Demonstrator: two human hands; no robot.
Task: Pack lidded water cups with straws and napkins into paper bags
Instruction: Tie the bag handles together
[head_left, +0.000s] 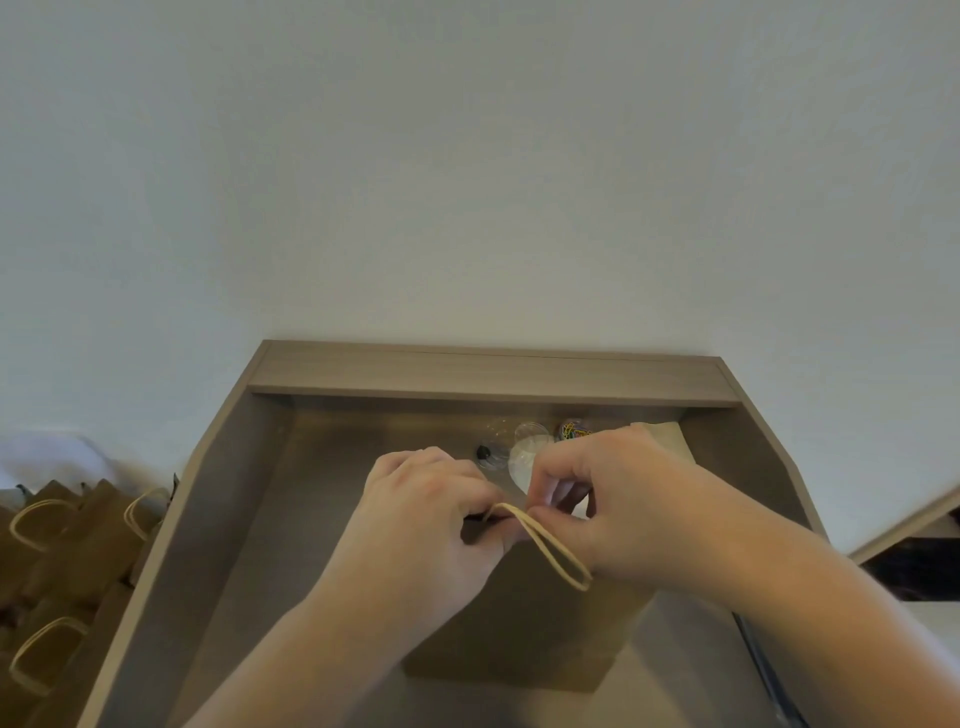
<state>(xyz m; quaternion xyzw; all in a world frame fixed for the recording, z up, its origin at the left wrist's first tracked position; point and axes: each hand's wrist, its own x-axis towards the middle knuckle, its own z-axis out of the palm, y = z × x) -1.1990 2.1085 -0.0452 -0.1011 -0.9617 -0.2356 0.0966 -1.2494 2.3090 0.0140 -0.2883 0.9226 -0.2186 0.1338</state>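
Head view showed me most of a pale wall (467, 156), and below it the wooden desk (249, 519) with its raised back ledge, where I was working. Off the desk's left edge lay a heap of brown handled bags (67, 551), apparently already dealt with or waiting; I could not tell which. On the desk stood the paper bag (524, 634) in hand, upright and close to me, its mouth gathered under my fingers. My left hand (421, 519) was curled and pressed onto the bag's top edge, pinching it. My right hand (613, 499) pinched the same edge from the other side, thumb and forefinger together, with one twisted-paper handle (550, 551) looping out beneath it. Behind my hands, near the ledge, sat a clear lidded cup (527, 447), a flat brown paper piece (670, 436), and a small clear container of coloured paper clips (574, 430).

I judged the step to be closing or folding the bag's top, though its contents were hidden. Next, I would need to hold the fold flat with one hand while the other reached back for a clip.
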